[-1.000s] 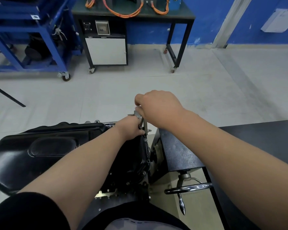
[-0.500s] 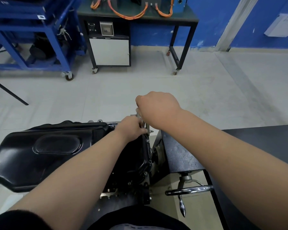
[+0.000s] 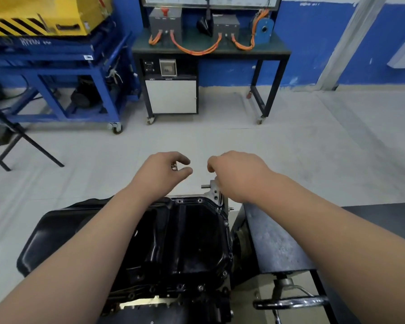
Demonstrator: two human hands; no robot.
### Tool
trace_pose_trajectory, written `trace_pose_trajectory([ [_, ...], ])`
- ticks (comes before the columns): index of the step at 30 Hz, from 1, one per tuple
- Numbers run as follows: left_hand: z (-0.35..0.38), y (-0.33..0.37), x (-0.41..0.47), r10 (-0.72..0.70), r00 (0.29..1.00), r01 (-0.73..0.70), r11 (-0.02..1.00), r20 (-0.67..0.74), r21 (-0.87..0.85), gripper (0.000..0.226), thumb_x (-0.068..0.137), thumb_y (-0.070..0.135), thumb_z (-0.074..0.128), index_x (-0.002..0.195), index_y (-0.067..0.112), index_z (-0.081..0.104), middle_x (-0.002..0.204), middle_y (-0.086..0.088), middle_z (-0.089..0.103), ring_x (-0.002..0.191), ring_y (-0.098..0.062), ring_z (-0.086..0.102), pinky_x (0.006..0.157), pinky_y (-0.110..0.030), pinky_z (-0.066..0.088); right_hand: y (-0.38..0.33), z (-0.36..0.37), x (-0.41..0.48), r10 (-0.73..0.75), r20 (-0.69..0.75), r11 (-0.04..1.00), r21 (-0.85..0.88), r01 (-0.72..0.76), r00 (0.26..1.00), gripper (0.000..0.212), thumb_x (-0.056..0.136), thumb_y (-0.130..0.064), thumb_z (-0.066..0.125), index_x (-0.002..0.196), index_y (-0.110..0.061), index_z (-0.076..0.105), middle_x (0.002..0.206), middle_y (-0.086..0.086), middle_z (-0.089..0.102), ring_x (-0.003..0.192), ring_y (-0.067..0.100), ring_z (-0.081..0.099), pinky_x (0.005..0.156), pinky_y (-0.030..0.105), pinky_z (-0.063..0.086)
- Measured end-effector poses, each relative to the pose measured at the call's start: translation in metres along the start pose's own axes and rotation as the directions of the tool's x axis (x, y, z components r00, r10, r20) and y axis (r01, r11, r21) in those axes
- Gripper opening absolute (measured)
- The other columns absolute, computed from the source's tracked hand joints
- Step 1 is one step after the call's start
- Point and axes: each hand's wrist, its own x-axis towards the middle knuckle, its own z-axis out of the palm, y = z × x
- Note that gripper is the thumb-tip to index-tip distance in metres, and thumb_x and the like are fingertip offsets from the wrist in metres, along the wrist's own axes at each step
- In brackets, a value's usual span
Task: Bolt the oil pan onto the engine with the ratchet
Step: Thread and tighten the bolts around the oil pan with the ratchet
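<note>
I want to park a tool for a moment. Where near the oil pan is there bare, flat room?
Free: the grey stand top, between the oil pan and the right forearm. Open air lies between the left hand, gripping a small metal piece, and the right hand. Crowded: the pan's far right corner under the right hand.

The oil pan [image 3: 185,242] sits on the engine [image 3: 173,298]. Beyond its far edge are the left hand [image 3: 164,170], with a small metal piece [image 3: 174,166] in it, and the right hand [image 3: 239,174]. The stand plate [image 3: 274,242] is just right of the pan. The workbench [image 3: 211,51] is far behind it.
</note>
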Motion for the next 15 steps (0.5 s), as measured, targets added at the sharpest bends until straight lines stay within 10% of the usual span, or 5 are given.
trace_pose_trajectory([
  [6, 0.028, 0.029, -0.011, 0.199, 0.954, -0.186, 0.979, 0.222, -0.082, 0.019, 0.065, 0.042, 0.075, 0.072, 0.036, 0.057, 0.054, 0.013, 0.051, 0.052, 0.0, 0.047, 0.048, -0.014, 0.034, -0.002, 0.0, 0.0, 0.075, -0.027, 0.996, -0.043, -0.076, 0.997, 0.017, 0.09, -0.026, 0.049, 0.106, -0.02, 0.053, 0.08, 0.001, 0.048, 0.068, 0.025, 0.044, 0.054, 0.029, 0.029],
  [12, 0.06, 0.037, -0.008, 0.224, 0.967, -0.186, 0.944, 0.118, -0.271, 0.037, 0.077, 0.013, 0.059, 0.05, 0.036, 0.05, 0.045, 0.016, 0.045, 0.046, -0.002, 0.035, 0.047, -0.017, 0.026, 0.011, -0.008, -0.008, 0.06, 0.161, 0.961, 0.257, -0.1, 0.985, 0.035, 0.09, -0.028, 0.046, 0.12, -0.011, 0.038, 0.104, 0.007, 0.06, 0.089, 0.026, 0.057, 0.071, 0.035, 0.045],
  [15, 0.06, 0.032, -0.005, 0.301, 0.947, -0.258, 0.919, 0.109, -0.299, 0.028, 0.088, 0.032, 0.062, 0.061, 0.04, 0.06, 0.047, 0.013, 0.043, 0.046, -0.003, 0.033, 0.046, -0.014, 0.025, 0.023, -0.021, -0.009, 0.038, 0.161, 0.989, 0.135, -0.06, 0.986, 0.029, 0.085, -0.039, 0.057, 0.097, -0.013, 0.049, 0.091, 0.004, 0.058, 0.08, 0.025, 0.054, 0.061, 0.032, 0.039],
])
